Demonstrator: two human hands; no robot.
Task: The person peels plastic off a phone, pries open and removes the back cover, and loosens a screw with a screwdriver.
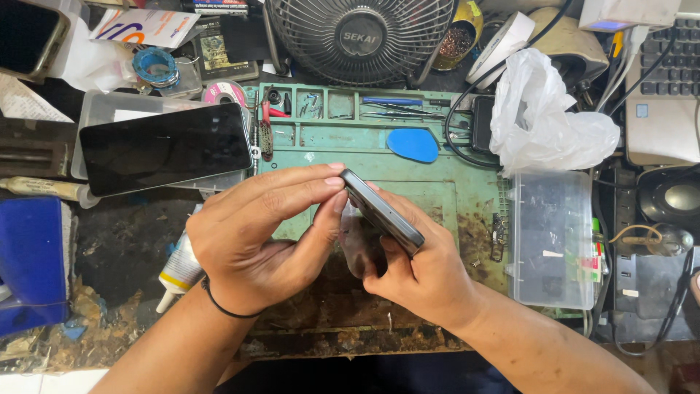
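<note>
A dark phone [383, 211] is held on edge above a green work mat [430, 182], tilted from upper left down to lower right. My left hand [259, 237] pinches its upper end with fingers and thumb; a thin black band circles that wrist. My right hand [423, 266] grips the phone's lower end from beneath. A thin clear film [359, 244] hangs under the phone between the two hands.
A second phone with a black screen [166, 148] lies on a clear box at left. A white glue tube [179, 268] lies by my left wrist. A blue pick [413, 144], tweezers, a small fan [361, 36], a white plastic bag [543, 117] and a clear parts box [552, 237] surround the mat.
</note>
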